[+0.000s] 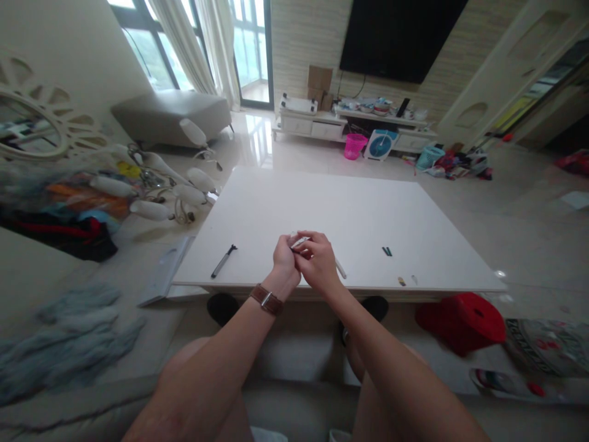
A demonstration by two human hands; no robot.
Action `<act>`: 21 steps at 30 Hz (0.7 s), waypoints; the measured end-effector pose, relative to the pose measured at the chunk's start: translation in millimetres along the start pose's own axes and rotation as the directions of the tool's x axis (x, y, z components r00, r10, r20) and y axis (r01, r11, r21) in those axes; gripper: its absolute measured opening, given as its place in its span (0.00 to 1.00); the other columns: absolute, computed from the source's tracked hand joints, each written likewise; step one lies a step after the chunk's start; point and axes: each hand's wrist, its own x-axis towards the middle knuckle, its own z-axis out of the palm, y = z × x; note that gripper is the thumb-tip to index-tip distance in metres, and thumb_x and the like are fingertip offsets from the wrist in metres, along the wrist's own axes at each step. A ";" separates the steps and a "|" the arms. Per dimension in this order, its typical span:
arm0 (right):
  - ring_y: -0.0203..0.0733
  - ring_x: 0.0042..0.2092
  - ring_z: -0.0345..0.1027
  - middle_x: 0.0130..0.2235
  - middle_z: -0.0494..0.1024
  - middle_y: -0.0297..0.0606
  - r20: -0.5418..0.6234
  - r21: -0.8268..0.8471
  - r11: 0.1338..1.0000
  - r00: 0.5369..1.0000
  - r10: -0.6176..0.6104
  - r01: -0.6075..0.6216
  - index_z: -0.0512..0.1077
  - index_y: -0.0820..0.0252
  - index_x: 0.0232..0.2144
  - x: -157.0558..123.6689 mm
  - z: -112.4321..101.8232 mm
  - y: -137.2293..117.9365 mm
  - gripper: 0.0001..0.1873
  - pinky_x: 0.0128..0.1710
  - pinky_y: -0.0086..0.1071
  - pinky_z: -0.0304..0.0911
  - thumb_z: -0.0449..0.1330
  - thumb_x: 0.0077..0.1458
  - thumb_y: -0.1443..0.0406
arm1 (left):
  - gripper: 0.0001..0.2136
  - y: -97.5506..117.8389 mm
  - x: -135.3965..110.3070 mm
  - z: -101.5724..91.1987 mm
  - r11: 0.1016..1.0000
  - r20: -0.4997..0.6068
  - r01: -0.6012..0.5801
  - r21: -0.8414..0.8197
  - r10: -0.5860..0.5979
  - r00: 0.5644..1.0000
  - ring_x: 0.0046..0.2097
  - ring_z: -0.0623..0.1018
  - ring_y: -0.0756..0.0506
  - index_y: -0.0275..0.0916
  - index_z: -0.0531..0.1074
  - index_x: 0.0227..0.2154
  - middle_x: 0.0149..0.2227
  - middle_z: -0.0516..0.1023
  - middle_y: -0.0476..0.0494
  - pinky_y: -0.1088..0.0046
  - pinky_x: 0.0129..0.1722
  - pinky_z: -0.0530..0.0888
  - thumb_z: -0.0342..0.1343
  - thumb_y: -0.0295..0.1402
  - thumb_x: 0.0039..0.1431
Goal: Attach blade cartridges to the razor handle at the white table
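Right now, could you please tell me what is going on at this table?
A person's left hand and right hand hold a small pale item between them, over the near part of the white table; it is mostly covered, so I cannot tell what it is. A grey pen-like tool lies to the left, and two small dark green strips lie to the right.

Small item [302, 241] in the hands [318, 263], over the worktop [322, 202] near its front edge, tool [224, 262] to their left, stick [341, 269] just right, two strips [389, 252] farther right, two pieces [402, 281] nearer the edge, cabinet [297, 126] beyond, bin [354, 148] before it
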 end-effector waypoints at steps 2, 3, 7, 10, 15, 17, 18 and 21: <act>0.49 0.51 0.68 0.48 0.79 0.37 0.005 0.018 1.000 1.000 0.013 -0.013 0.77 0.54 0.25 1.1 0.7 -0.4 0.08 0.53 0.47 0.65 0.64 0.48 0.73 | 0.11 0.7 -0.2 0.5 1.000 -0.009 -0.007 0.006 0.007 1.000 0.20 0.70 0.51 0.34 0.69 0.25 0.22 0.71 0.48 0.78 0.21 0.66 0.44 0.26 0.59; 0.49 0.51 0.68 0.48 0.79 0.37 0.004 0.028 0.999 1.000 0.016 -0.016 0.77 0.54 0.25 1.3 1.1 -0.6 0.08 0.52 0.46 0.65 0.64 0.47 0.73 | 0.11 1.0 -0.5 0.6 1.000 -0.013 -0.010 0.007 0.010 1.000 0.21 0.70 0.51 0.34 0.69 0.25 0.22 0.71 0.48 0.78 0.21 0.66 0.44 0.26 0.59; 0.47 0.51 0.68 0.47 0.79 0.36 0.001 0.046 0.999 1.000 0.018 -0.018 0.77 0.54 0.24 0.5 2.7 0.1 0.09 0.52 0.45 0.66 0.65 0.47 0.74 | 0.11 0.9 -1.2 -0.3 1.000 -0.032 -0.020 0.000 0.020 0.999 0.21 0.69 0.51 0.35 0.68 0.24 0.22 0.71 0.49 0.78 0.21 0.66 0.43 0.26 0.60; 0.47 0.51 0.68 0.47 0.79 0.36 0.008 0.045 0.999 1.000 0.027 -0.027 0.77 0.54 0.24 -0.4 3.3 0.9 0.09 0.52 0.44 0.66 0.65 0.46 0.74 | 0.12 0.0 -0.6 -1.3 1.000 -0.031 -0.012 -0.007 0.012 0.999 0.21 0.69 0.52 0.35 0.68 0.24 0.23 0.71 0.49 0.78 0.21 0.66 0.43 0.26 0.61; 0.47 0.51 0.67 0.48 0.78 0.37 0.018 0.084 0.995 0.998 0.054 -0.055 0.77 0.55 0.25 -1.5 3.6 1.1 0.09 0.51 0.43 0.67 0.64 0.47 0.74 | 0.12 -0.3 0.8 -1.4 1.000 -0.054 0.002 -0.004 -0.002 0.999 0.20 0.69 0.51 0.34 0.69 0.24 0.23 0.72 0.47 0.77 0.21 0.66 0.44 0.26 0.60; 0.47 0.51 0.68 0.48 0.78 0.38 0.022 0.095 0.994 0.998 0.058 -0.060 0.77 0.55 0.25 -1.5 3.7 1.1 0.09 0.51 0.44 0.67 0.64 0.46 0.74 | 0.12 -0.2 1.1 -1.4 1.000 -0.054 0.000 -0.008 -0.001 0.999 0.21 0.69 0.51 0.34 0.69 0.24 0.23 0.72 0.47 0.77 0.21 0.67 0.44 0.26 0.60; 0.47 0.51 0.68 0.47 0.78 0.38 0.021 0.098 0.993 0.998 0.058 -0.060 0.77 0.55 0.25 -1.3 3.8 1.1 0.09 0.51 0.44 0.66 0.64 0.46 0.75 | 0.12 -0.2 1.3 -1.6 1.000 -0.052 0.000 -0.010 0.000 0.999 0.21 0.69 0.51 0.34 0.69 0.24 0.23 0.72 0.46 0.76 0.21 0.67 0.44 0.25 0.60; 0.47 0.51 0.68 0.47 0.78 0.38 0.012 0.089 0.995 0.999 0.045 -0.046 0.78 0.55 0.26 -0.5 3.5 0.7 0.09 0.52 0.44 0.65 0.64 0.46 0.75 | 0.11 -0.3 2.3 -2.6 1.000 -0.054 -0.001 -0.002 0.001 0.999 0.21 0.69 0.51 0.34 0.69 0.25 0.24 0.72 0.47 0.76 0.22 0.67 0.44 0.26 0.60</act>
